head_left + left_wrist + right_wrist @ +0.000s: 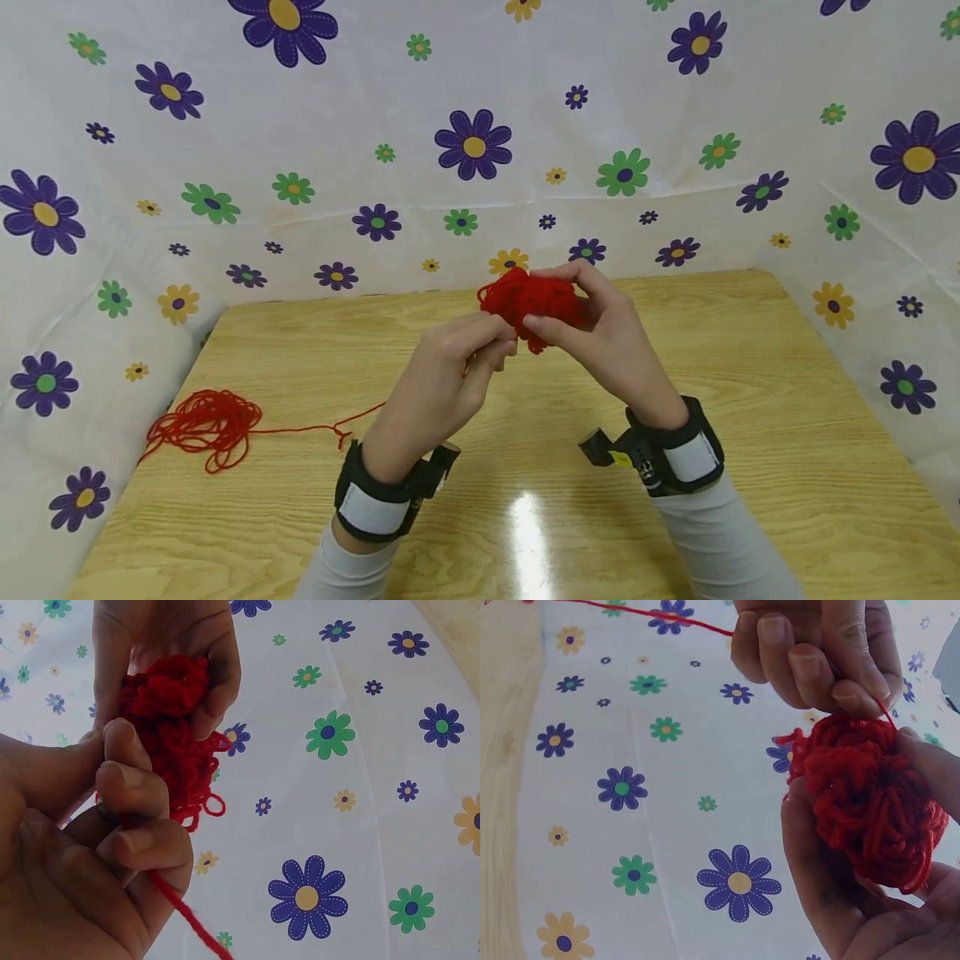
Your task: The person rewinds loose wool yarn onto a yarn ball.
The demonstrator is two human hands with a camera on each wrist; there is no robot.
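Observation:
A bunched ball of red yarn is held up above the table by my right hand, thumb in front and fingers behind it. Loose loops stick out from its edge. Close beside the ball, my left hand pinches the yarn strand between thumb and forefinger. That strand runs through the curled left fingers and trails out below, as the left wrist view shows at the red strand. In the right wrist view the yarn ball sits between my right thumb and fingers.
A loose tangle of red yarn lies on the left of the wooden table. A strand with a small knot-like kink leads from it toward my left hand. A flowered cloth stands behind and at both sides.

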